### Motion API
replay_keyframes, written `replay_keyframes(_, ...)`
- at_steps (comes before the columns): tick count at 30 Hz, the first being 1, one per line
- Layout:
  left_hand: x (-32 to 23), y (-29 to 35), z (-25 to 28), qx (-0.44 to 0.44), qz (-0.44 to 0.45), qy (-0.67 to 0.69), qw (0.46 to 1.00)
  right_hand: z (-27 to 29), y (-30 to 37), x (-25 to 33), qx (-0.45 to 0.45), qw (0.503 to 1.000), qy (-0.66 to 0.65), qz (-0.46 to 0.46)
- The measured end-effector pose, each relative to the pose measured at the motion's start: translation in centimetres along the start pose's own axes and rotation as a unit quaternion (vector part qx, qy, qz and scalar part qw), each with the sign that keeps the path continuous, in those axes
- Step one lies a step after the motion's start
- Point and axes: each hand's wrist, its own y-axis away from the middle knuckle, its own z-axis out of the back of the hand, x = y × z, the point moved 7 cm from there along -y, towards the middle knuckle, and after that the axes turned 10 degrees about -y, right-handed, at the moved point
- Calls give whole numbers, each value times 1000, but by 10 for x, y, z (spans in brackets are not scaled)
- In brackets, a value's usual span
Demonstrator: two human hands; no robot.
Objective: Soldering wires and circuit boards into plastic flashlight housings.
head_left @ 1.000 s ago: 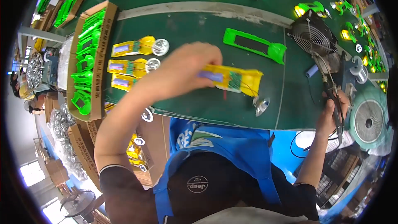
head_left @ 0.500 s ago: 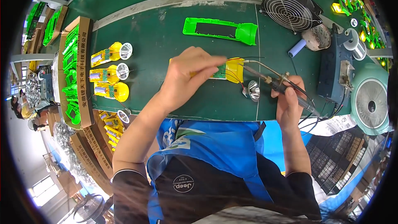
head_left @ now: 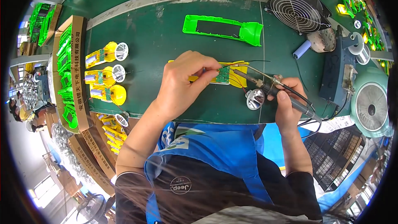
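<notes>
My right hand (head_left: 289,103) is closed around a soldering iron (head_left: 269,88) with a thin feed tube along it. The iron's tip reaches left over a green circuit board (head_left: 224,74) in a yellow lamp housing (head_left: 240,79), though I cannot tell whether it touches. At the board's left side my left hand (head_left: 181,81) pinches thumb and forefinger together; what they hold is too small to make out. My left hand hides the housing's left part. A silver reflector cup (head_left: 255,99) lies just below the housing, beside thin wires.
Beyond the housing lies a green shell (head_left: 251,34). Three yellow lamp assemblies (head_left: 108,93) line the left, by a carton (head_left: 78,74) of green parts. A black fan (head_left: 296,8), purple cylindrical cell (head_left: 302,49) and blue soldering station (head_left: 335,68) with a solder reel (head_left: 362,54) stand right.
The soldering iron has moved left, bringing its tip over the circuit board. My left hand's pinch has come down to the board's left side. The view has shifted slightly.
</notes>
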Motion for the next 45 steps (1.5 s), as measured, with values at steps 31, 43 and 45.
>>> replay_keyframes(31,-29,-7,-10,20,-96,-229,968,-8,-7,4,84,983,145,72)
replay_keyframes(43,-26,-8,-11,59,-97,-219,969,0,-5,1,33,996,76,33)
replay_keyframes(45,-25,-9,-12,66,-91,-222,969,0,-6,2,40,996,80,29)
